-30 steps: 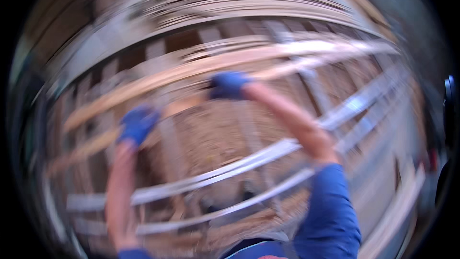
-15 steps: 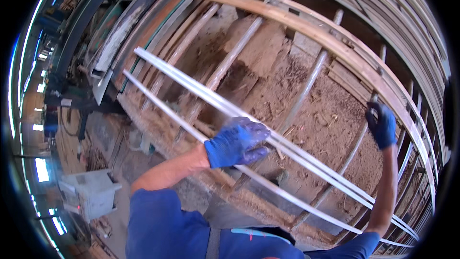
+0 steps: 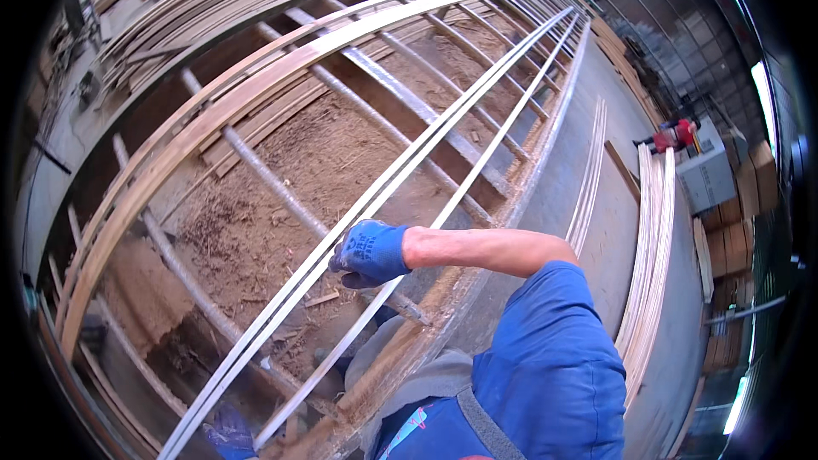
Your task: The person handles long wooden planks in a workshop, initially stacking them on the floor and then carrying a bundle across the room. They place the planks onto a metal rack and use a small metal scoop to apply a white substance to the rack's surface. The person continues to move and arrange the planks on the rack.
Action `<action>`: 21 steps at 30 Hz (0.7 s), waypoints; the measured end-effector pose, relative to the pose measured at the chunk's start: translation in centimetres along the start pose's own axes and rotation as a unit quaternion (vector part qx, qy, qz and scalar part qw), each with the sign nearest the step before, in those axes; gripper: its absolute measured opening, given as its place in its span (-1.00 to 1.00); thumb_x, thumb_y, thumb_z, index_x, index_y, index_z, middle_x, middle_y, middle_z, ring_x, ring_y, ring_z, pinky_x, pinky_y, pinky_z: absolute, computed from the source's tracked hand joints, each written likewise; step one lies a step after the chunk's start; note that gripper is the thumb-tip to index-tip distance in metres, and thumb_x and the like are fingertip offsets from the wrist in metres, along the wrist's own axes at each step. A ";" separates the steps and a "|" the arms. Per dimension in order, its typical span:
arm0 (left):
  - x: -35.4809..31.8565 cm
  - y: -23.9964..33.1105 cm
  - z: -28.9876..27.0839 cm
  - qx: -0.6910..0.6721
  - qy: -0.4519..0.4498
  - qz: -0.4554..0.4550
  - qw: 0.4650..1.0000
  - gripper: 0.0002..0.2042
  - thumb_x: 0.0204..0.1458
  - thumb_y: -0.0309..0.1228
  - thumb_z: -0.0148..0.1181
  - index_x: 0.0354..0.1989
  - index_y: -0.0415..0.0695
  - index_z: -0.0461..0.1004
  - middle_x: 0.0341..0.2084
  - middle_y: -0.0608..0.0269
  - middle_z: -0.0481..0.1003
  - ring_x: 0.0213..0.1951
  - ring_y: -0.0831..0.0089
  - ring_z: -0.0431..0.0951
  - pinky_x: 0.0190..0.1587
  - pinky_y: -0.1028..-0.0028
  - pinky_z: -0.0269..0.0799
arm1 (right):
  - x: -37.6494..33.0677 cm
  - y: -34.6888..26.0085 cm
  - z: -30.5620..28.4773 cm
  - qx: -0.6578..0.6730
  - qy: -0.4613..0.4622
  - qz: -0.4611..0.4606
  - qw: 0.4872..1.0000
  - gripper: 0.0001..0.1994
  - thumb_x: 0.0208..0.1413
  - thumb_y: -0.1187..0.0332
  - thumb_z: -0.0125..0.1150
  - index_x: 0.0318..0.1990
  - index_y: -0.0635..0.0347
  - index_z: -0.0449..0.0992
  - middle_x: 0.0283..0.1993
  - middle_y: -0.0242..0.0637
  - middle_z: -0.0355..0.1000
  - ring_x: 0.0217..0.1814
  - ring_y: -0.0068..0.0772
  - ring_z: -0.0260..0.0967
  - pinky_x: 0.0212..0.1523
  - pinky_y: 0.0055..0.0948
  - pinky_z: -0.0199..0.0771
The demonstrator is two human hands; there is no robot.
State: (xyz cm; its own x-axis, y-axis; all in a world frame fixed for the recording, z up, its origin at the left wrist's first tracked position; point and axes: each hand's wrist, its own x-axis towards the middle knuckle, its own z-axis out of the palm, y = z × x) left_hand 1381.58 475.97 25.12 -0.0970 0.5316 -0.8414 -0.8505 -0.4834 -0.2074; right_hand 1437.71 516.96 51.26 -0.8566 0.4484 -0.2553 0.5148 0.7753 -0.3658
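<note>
My right hand point(image 3: 371, 254), in a blue glove, is curled at a pair of long pale strips point(image 3: 266, 345), with its fingers closed on their edge. These strips run from the lower left to the far upper right across a metal-barred frame. A single pale strip point(image 3: 469, 181) lies beside them, nearer my body, passing under my right forearm. At the lower left my left hand point(image 3: 228, 433), also gloved in blue, sits low between the pair and the single strip. It is dim and blurred, and its fingers cannot be made out.
Round metal bars point(image 3: 273, 181) cross the frame above sawdust and scraps. Wooden beams point(image 3: 319, 47) lie along its far side, with stacked boards point(image 3: 170, 13) beyond. On the right floor lie bundled strips point(image 3: 645, 260), near a person in red point(image 3: 679, 134) and a pale box point(image 3: 709, 172).
My view has swung to the right along the frame. My right hand has come from the far bars onto the paired strips. My left hand is now at the lower left edge.
</note>
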 end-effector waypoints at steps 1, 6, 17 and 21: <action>1.0 -1.7 1.8 0.115 -0.008 0.089 0.989 -0.66 0.21 -0.06 -0.11 -0.17 -0.07 0.42 -0.20 0.22 0.45 -0.20 0.32 0.43 -0.06 0.16 0.32 | -1.2 0.4 0.3 0.005 0.005 0.026 1.000 -0.79 0.03 0.19 0.19 -0.32 0.12 0.52 -0.37 -0.11 0.50 -0.27 0.00 0.49 -0.24 -0.11 0.50; 3.8 -7.4 8.5 0.186 -0.081 0.193 0.960 -0.46 0.20 0.08 -0.17 0.18 -0.07 0.15 0.17 0.23 0.13 0.16 0.29 0.13 0.22 0.21 0.02 | -4.8 3.3 0.7 0.032 0.030 0.134 0.990 -0.74 0.09 0.15 0.17 -0.19 0.09 0.55 -0.25 -0.13 0.55 -0.19 -0.02 0.51 -0.17 -0.13 0.52; 2.6 -17.8 15.3 0.352 -0.039 0.281 0.892 -0.10 0.11 0.33 -0.27 0.46 -0.12 -0.09 0.44 0.07 -0.05 0.43 0.12 -0.05 0.46 0.22 -0.28 | -5.5 11.5 3.5 0.444 0.132 0.376 0.803 -0.61 0.20 0.08 0.06 -0.18 0.28 0.54 -0.35 -0.20 0.57 -0.45 -0.39 0.56 -0.39 -0.31 0.56; 1.1 -16.2 15.2 0.358 -0.030 0.210 0.909 -0.13 0.13 0.31 -0.22 0.43 -0.13 0.00 0.43 0.04 -0.01 0.42 0.11 -0.02 0.45 0.23 -0.24 | -5.1 13.3 5.0 0.570 0.167 0.402 0.697 -0.54 0.22 0.02 0.07 -0.06 0.32 0.46 -0.25 -0.09 0.57 -0.39 -0.24 0.58 -0.44 -0.27 0.58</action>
State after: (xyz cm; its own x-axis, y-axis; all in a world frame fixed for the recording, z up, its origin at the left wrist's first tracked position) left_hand 1387.43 494.93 35.12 -0.5002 0.4525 -0.7383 -0.8488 -0.0874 0.5215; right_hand 1449.10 522.72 43.20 -0.1373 0.7598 -0.6355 0.3637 -0.5581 -0.7458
